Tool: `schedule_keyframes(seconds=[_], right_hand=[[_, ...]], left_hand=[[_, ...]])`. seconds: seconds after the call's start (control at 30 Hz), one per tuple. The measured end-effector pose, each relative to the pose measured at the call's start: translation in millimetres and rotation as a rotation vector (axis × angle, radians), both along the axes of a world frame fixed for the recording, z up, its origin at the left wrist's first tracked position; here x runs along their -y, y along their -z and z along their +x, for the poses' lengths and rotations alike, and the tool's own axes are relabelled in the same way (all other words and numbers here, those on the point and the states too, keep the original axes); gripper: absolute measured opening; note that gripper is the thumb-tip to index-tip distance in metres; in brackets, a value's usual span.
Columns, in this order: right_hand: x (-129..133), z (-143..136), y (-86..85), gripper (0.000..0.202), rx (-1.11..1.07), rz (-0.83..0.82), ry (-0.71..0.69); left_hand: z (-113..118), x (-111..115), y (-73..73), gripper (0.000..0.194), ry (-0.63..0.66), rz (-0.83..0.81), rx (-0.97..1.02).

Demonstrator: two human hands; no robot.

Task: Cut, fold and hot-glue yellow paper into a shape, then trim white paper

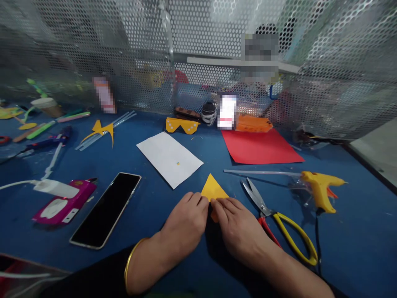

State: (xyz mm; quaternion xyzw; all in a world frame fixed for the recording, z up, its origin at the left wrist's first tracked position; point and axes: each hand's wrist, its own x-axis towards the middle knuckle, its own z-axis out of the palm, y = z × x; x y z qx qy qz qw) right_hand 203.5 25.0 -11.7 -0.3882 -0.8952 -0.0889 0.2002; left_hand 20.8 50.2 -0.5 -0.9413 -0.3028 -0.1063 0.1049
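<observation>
A small piece of yellow paper point(214, 187) lies on the blue table, its pointed corner facing away from me. My left hand point(190, 217) has its curled fingers pressed on the paper's left lower edge. From the other side my right hand point(237, 225) presses the right lower edge, fingers bent and close together. The two hands almost meet at the paper, and an orange-looking bit of it shows between them. Their fingertips and the rest of the paper's lower part are hidden. Scissors point(263, 209) with red and yellow handles lie open beside my right hand.
White paper point(169, 159) and red paper point(260, 147) lie beyond my hands. A yellow glue gun point(321, 186) with a long glue stick is at right. At left are a black-screened phone point(105, 211) and a magenta power strip point(66, 203). Perforated metal panels point(204, 37) stand behind.
</observation>
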Motion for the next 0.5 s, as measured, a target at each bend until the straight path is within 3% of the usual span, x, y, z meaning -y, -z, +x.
schedule_keyframes(seconds=[0.3, 0.5], right_hand=[[-1, 13, -2.2, 0.037, 0.007, -0.021, -0.017], [-1, 10, -6.0, 0.034, 0.059, 0.008, -0.051]], left_hand=[[-3, 4, -5.3, 0.024, -0.081, -0.127, -0.058], [-2, 1, -9.2, 0.022, -0.055, -0.173, -0.078]])
